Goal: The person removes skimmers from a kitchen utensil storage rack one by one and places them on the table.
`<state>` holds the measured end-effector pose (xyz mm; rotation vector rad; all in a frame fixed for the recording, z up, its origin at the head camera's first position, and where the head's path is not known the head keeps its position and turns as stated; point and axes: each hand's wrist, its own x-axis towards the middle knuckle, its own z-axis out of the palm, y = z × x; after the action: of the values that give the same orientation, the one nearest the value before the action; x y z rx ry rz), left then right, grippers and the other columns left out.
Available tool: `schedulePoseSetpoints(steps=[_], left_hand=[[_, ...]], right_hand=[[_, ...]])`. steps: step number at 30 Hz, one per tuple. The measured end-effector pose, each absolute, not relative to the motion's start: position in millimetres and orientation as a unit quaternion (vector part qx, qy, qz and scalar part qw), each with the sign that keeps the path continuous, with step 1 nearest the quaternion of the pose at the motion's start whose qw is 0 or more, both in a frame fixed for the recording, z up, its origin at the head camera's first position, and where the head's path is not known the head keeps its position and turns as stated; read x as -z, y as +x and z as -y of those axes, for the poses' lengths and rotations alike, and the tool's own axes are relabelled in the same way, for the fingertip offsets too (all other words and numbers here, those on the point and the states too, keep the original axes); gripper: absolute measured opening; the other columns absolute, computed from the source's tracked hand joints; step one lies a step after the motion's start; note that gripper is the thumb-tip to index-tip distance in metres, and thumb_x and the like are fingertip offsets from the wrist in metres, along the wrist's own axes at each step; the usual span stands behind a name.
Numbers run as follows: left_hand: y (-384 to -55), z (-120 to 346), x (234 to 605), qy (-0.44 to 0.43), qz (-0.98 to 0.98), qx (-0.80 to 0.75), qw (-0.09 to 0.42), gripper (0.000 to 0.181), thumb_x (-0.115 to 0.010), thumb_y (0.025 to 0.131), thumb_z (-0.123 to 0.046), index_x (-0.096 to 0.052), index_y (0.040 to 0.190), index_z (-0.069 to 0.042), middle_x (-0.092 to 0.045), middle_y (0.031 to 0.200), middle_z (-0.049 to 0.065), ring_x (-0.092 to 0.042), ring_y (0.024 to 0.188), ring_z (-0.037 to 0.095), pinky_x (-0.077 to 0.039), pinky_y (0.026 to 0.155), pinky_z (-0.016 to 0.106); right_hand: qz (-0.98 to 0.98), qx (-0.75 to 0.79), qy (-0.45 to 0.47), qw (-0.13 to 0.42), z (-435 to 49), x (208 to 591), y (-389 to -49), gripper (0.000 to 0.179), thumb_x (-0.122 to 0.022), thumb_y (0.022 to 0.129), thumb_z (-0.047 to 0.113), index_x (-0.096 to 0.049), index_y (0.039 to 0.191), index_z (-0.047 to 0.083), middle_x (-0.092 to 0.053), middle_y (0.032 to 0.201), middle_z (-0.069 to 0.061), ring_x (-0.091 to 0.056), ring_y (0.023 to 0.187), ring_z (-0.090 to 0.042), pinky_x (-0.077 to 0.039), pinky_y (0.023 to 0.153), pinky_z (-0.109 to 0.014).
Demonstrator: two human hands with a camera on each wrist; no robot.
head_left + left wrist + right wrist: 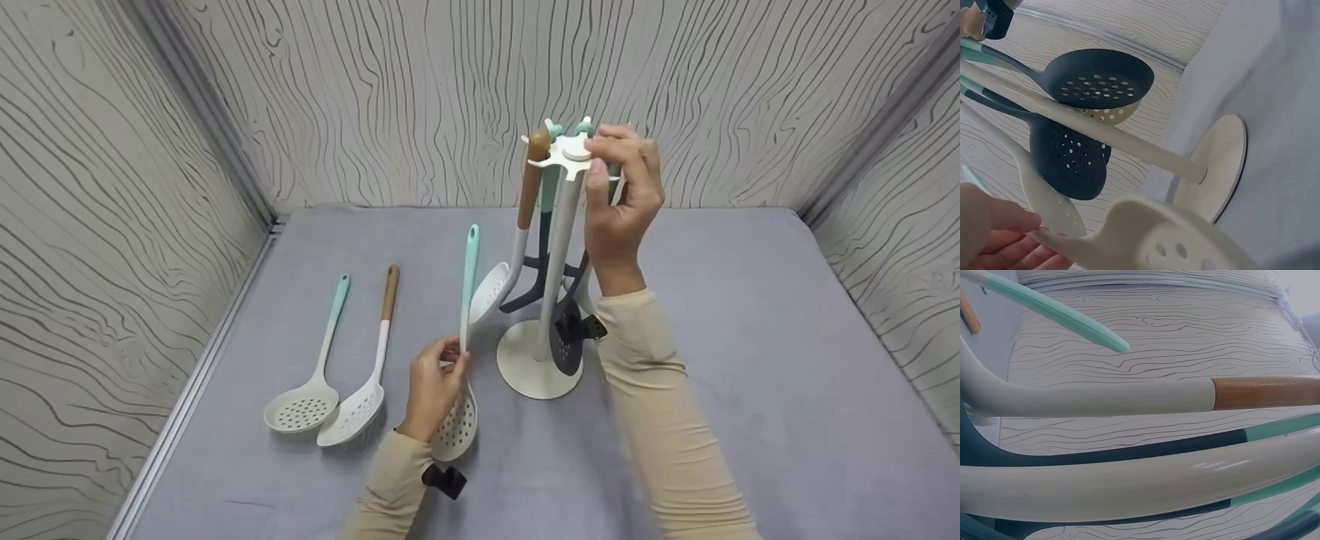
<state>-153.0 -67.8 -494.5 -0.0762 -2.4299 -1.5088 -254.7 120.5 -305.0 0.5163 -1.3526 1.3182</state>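
My left hand (433, 386) pinches the lower shaft of a pale perforated skimmer (457, 431) with a mint handle (471, 259). In the left wrist view its bowl (1129, 230) tilts close to the camera. My right hand (626, 184) holds the white hooked top (562, 157) of a utensil stand, thumb and fingers around its edge. The stand's pole leans a little above a round base (525, 367). A brown-handled white slotted turner (531, 191) and dark perforated utensils with green handles hang from it. One dark skimmer (1098, 79) shows clearly in the left wrist view.
Left on the grey cloth (247, 480) lie a mint-handled skimmer (304, 409) and a brown-handled slotted turner (360, 412), heads close together. Wood-patterned panels (420, 97) stand at the back and both sides. A metal rail (187, 382) edges the left.
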Motion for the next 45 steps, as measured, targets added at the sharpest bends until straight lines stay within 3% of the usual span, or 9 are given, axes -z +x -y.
schedulePoseSetpoints(steps=[5, 12, 18, 25, 32, 35, 45], left_hand=[[-151.9, 73.4, 497.5, -0.027, 0.852, 0.503, 0.142, 0.018, -0.066, 0.086, 0.000, -0.066, 0.103, 0.004, -0.070, 0.091, 0.016, -0.069, 0.082, 0.023, -0.062, 0.071, 0.021], [-150.9, 81.1, 499.5, -0.014, 0.862, 0.489, 0.129, 0.019, -0.066, 0.085, 0.000, -0.067, 0.103, 0.005, -0.071, 0.089, 0.016, -0.068, 0.080, 0.021, -0.061, 0.068, 0.021], [-150.2, 87.2, 504.2, -0.006, 0.869, 0.480, 0.123, 0.020, -0.066, 0.085, -0.001, -0.067, 0.103, 0.005, -0.071, 0.089, 0.015, -0.068, 0.079, 0.020, -0.061, 0.067, 0.021], [-153.1, 91.8, 505.5, -0.015, 0.884, 0.442, 0.151, 0.018, -0.067, 0.083, 0.000, -0.067, 0.101, 0.007, -0.071, 0.086, 0.016, -0.070, 0.076, 0.022, -0.061, 0.065, 0.025], [-157.7, 93.1, 501.1, 0.006, 0.888, 0.434, 0.149, 0.019, -0.067, 0.083, 0.002, -0.067, 0.101, 0.007, -0.071, 0.086, 0.017, -0.069, 0.075, 0.022, -0.061, 0.066, 0.026], [-159.7, 93.4, 500.0, 0.007, 0.891, 0.429, 0.148, 0.019, -0.067, 0.082, 0.003, -0.067, 0.100, 0.008, -0.071, 0.085, 0.017, -0.069, 0.075, 0.022, -0.061, 0.065, 0.027], [-166.7, 94.0, 501.0, 0.022, 0.896, 0.424, 0.128, 0.018, -0.066, 0.083, 0.002, -0.067, 0.100, 0.009, -0.071, 0.085, 0.018, -0.069, 0.074, 0.022, -0.061, 0.065, 0.028]], right_hand=[[0.577, -0.557, 0.212, 0.558, -122.7, 305.0, -254.0, 0.025, -0.052, 0.079, 0.011, -0.067, 0.086, -0.008, -0.063, 0.092, -0.017, -0.060, 0.104, -0.008, -0.042, 0.113, -0.050], [0.580, -0.557, 0.209, 0.556, -121.8, 304.4, -254.1, 0.026, -0.052, 0.079, 0.012, -0.067, 0.085, -0.008, -0.062, 0.092, -0.022, -0.060, 0.103, -0.009, -0.043, 0.114, -0.041], [0.576, -0.558, 0.214, 0.557, -121.3, 303.9, -254.2, 0.025, -0.052, 0.079, 0.011, -0.067, 0.085, -0.008, -0.061, 0.091, -0.025, -0.060, 0.103, -0.010, -0.044, 0.113, -0.042], [0.576, -0.560, 0.214, 0.555, -121.7, 303.5, -253.5, 0.024, -0.052, 0.079, 0.010, -0.067, 0.085, -0.008, -0.063, 0.092, -0.007, -0.061, 0.103, -0.012, -0.045, 0.111, -0.041], [0.581, -0.560, 0.209, 0.553, -121.7, 303.2, -253.2, 0.024, -0.053, 0.079, 0.011, -0.067, 0.085, -0.007, -0.062, 0.090, -0.018, -0.061, 0.103, -0.012, -0.049, 0.105, -0.036], [0.582, -0.559, 0.209, 0.552, -121.9, 303.0, -253.2, 0.024, -0.053, 0.079, 0.011, -0.067, 0.085, -0.007, -0.062, 0.090, -0.018, -0.061, 0.103, -0.012, -0.047, 0.108, -0.039], [0.578, -0.563, 0.215, 0.551, -121.5, 303.3, -253.3, 0.024, -0.052, 0.079, 0.010, -0.067, 0.085, -0.009, -0.061, 0.094, 0.004, -0.061, 0.103, -0.011, -0.044, 0.113, -0.042]])
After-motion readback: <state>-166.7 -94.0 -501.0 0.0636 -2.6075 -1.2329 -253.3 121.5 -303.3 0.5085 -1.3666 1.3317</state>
